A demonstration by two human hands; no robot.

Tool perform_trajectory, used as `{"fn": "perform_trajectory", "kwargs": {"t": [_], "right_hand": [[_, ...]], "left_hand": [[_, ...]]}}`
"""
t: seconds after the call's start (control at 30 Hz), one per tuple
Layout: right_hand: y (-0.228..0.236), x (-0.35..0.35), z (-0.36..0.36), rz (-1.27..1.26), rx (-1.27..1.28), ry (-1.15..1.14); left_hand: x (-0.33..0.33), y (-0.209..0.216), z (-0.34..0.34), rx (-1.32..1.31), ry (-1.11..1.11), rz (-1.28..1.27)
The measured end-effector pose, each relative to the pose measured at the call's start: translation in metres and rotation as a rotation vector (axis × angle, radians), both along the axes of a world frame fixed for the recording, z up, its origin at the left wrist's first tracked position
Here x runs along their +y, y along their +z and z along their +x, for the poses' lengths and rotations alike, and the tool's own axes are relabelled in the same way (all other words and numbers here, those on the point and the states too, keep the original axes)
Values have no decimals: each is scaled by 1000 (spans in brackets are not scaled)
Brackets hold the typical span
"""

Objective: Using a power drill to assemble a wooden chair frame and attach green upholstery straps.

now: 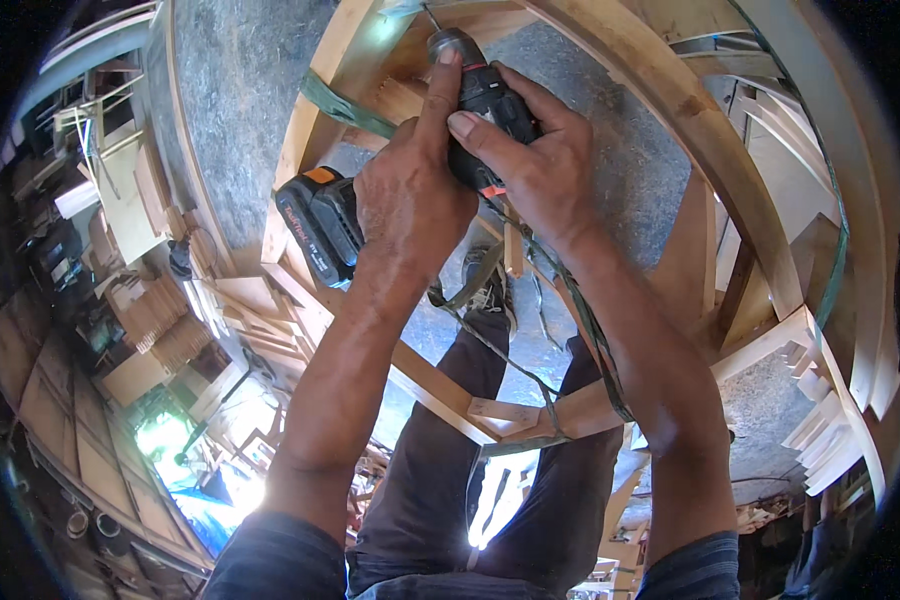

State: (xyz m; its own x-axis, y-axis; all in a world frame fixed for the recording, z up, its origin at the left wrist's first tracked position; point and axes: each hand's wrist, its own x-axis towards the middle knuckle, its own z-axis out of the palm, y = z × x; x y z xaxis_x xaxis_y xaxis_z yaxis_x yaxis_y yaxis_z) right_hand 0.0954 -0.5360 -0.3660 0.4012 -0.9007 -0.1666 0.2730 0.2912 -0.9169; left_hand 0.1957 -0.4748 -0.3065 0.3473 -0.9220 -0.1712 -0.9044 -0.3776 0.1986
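Observation:
A black cordless drill (497,100) with orange accents is held between my two hands, over a wooden frame. My left hand (415,195) wraps the handle, its index finger stretched along the drill's body toward the chuck. The battery pack (320,225) sticks out on the left of that hand. My right hand (545,165) closes round the body from the right, its thumb lying across the top. A thin bit points away from me to a brightly lit spot on a frame rail (355,55); whether it touches the wood, I cannot tell.
Dark green straps (345,105) are tied round the frame and hang across its middle. A curved wooden rail (690,100) arches on the right. My shoe (490,290) stands inside the frame. Stacked wood pieces (160,320) lie at the left, and wooden slats (825,430) at the right.

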Motion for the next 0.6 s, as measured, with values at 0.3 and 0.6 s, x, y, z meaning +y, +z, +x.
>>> {"fn": "perform_trajectory", "kwargs": {"t": [0.3,0.6], "right_hand": [[2,-9,1,-11,31,47],[3,-17,1,39,29,86]], "left_hand": [[-7,5,0,-18,6,-6],[-15,5,1,-12,14,-48]]}}
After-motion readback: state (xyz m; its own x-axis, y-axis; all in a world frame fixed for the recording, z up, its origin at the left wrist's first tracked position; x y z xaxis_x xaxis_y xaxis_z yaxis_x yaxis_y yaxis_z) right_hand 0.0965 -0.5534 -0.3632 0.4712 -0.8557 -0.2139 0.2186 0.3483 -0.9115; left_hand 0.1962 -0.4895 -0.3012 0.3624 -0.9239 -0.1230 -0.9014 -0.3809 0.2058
